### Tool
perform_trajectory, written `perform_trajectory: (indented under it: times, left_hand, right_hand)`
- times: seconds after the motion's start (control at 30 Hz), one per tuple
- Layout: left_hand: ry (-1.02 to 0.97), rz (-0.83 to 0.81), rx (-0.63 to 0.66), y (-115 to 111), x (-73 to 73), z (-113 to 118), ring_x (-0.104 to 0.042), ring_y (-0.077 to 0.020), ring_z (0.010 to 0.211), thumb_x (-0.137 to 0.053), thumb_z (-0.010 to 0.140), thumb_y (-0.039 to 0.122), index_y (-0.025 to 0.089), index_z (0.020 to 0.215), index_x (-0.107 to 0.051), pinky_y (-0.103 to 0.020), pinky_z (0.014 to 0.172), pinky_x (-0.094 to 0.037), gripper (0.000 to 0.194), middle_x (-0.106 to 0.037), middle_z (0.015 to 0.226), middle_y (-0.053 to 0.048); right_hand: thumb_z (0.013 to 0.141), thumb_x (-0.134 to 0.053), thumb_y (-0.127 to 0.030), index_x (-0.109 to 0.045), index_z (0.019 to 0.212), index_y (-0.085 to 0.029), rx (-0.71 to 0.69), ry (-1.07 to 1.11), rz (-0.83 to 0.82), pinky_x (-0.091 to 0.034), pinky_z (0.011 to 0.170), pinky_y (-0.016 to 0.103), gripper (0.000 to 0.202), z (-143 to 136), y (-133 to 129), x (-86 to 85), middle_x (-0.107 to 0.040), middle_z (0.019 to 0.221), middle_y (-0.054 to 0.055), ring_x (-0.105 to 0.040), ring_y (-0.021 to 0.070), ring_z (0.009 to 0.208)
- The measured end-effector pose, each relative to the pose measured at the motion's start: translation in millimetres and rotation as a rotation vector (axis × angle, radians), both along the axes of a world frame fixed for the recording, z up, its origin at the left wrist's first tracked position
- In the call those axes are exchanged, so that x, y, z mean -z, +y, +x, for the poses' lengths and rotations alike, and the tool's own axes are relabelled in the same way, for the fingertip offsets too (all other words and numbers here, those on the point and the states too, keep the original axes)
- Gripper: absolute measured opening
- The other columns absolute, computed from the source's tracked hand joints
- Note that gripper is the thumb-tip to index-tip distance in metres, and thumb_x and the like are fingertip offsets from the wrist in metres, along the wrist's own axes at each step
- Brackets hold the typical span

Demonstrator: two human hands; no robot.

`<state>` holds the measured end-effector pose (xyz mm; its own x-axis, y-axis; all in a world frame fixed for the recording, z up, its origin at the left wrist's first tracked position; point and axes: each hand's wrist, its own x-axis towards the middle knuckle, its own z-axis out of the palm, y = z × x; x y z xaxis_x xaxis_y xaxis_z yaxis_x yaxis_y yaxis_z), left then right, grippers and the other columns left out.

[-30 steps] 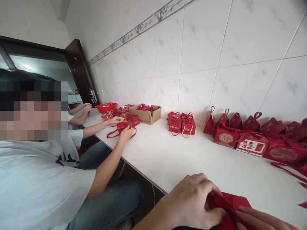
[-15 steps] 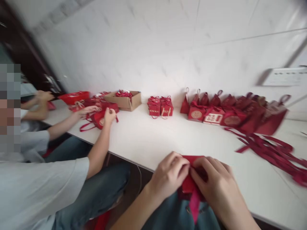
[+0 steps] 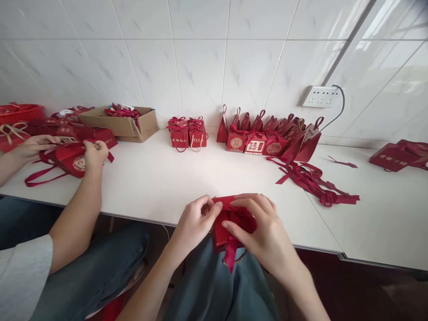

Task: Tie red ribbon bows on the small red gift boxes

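A red box with a dark red ribbon bow on top is at the table's front edge, above my lap. My left hand pinches the ribbon at the box's upper left, thumb and forefinger together. Over the right side, my right hand has its thumb and fingers spread around the bow, touching its loop. One ribbon tail hangs down the box's front, and a twisted cord handle shows below it. My right fingertips partly cover the bow.
Finished-looking red boxes and cone-shaped bags stand by the wall. Loose ribbons lie at right. Two small boxes and a carton stand further left. At far left, a person's hands handle a red box.
The head view has turned right and levelled, bringing another red box at far right into view. My right thumb and fingers have spread apart from their pinch; my left hand stays at the ribbon.
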<state>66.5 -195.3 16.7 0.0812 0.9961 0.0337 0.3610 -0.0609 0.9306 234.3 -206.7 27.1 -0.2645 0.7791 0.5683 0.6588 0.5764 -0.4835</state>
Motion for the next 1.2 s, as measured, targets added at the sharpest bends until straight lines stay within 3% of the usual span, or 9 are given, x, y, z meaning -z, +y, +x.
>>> perform_trajectory:
  times: [0.1, 0.2, 0.3, 0.47, 0.57, 0.7, 0.97, 1.2]
  left_hand:
    - [0.029, 0.022, -0.014, 0, -2.1, 0, -0.034, -0.01, 0.053, -0.05, 0.083, 0.042, 0.019, 0.063, -0.041, -0.022, 0.051, -0.029, 0.031, -0.035, 0.056, 0.006]
    - [0.065, 0.006, -0.026, 2, -4.5, 0, -0.036, -0.0103, 0.052, -0.051, 0.082, 0.042, 0.02, 0.065, -0.043, -0.022, 0.051, -0.029, 0.029, -0.035, 0.056, 0.006]
    - [0.086, -0.026, -0.036, 2, -4.7, 1, -0.037, -0.0105, 0.052, -0.05, 0.083, 0.044, 0.02, 0.066, -0.043, -0.022, 0.051, -0.03, 0.03, -0.037, 0.057, 0.006]
    - [0.022, -0.005, -0.091, -9, 4.2, 8, -0.035, -0.0096, 0.051, -0.047, 0.086, 0.044, 0.02, 0.066, -0.04, -0.021, 0.049, -0.029, 0.031, -0.037, 0.058, 0.006]
    - [-0.031, 0.017, -0.154, -17, 11.6, 14, -0.031, -0.0088, 0.049, -0.043, 0.088, 0.045, 0.021, 0.065, -0.036, -0.021, 0.048, -0.028, 0.034, -0.034, 0.058, 0.006]
    - [-0.005, 0.042, -0.223, -20, 16.8, 18, -0.029, -0.0087, 0.047, -0.038, 0.09, 0.043, 0.021, 0.065, -0.035, -0.022, 0.047, -0.028, 0.033, -0.034, 0.057, 0.006]
    - [0.056, 0.021, -0.228, -19, 16.9, 18, -0.026, -0.0089, 0.047, -0.037, 0.09, 0.041, 0.021, 0.065, -0.034, -0.022, 0.048, -0.028, 0.032, -0.031, 0.055, 0.007]
    - [-0.042, -0.05, -0.196, -17, 17.7, 15, -0.028, -0.0089, 0.049, -0.04, 0.089, 0.044, 0.02, 0.064, -0.034, -0.021, 0.047, -0.027, 0.035, -0.029, 0.055, 0.007]
  right_hand:
    - [0.088, -0.051, -0.046, -0.059, 0.092, -0.022, 0.113, 0.141, -0.111, -0.046, 0.072, 0.033, 0.026, 23, 2, -1.8, -0.064, 0.095, 0.006, -0.059, 0.0221, 0.088]
    - [0.088, -0.045, -0.054, -0.056, 0.072, -0.02, 0.251, 0.185, -0.287, -0.041, 0.057, 0.029, 0.039, 35, 13, 5.5, -0.062, 0.071, 0.004, -0.057, 0.0191, 0.066]
    - [0.085, -0.044, -0.06, -0.047, 0.059, -0.02, 0.173, 0.214, -0.522, -0.033, 0.049, 0.026, 0.047, 32, 23, 14.8, -0.049, 0.054, -0.001, -0.043, 0.0135, 0.051]
    - [0.077, -0.054, -0.062, -0.039, 0.056, -0.02, -0.013, 0.531, -0.726, -0.024, 0.046, 0.023, 0.049, 21, 28, 24.9, -0.035, 0.053, -0.005, -0.03, 0.0094, 0.05]
    - [0.075, -0.059, -0.059, -0.039, 0.056, -0.02, -0.077, 0.738, -0.774, -0.023, 0.045, 0.022, 0.048, 17, 27, 32.1, -0.035, 0.054, -0.006, -0.028, 0.0083, 0.05]
    - [0.074, -0.064, -0.055, -0.039, 0.055, -0.019, -0.05, 0.925, -0.764, -0.022, 0.043, 0.021, 0.048, 11, 24, 41.2, -0.035, 0.053, -0.006, -0.028, 0.0073, 0.048]
    - [0.073, -0.067, -0.052, -0.039, 0.053, -0.018, -0.01, 1.027, -0.689, -0.022, 0.042, 0.019, 0.048, 8, 24, 54.3, -0.036, 0.051, -0.006, -0.027, 0.0061, 0.046]
    - [0.074, -0.067, -0.051, -0.039, 0.056, -0.019, -0.036, 1.084, -0.808, -0.024, 0.042, 0.019, 0.046, 13, 25, 57.8, -0.034, 0.051, -0.007, -0.027, 0.0061, 0.045]
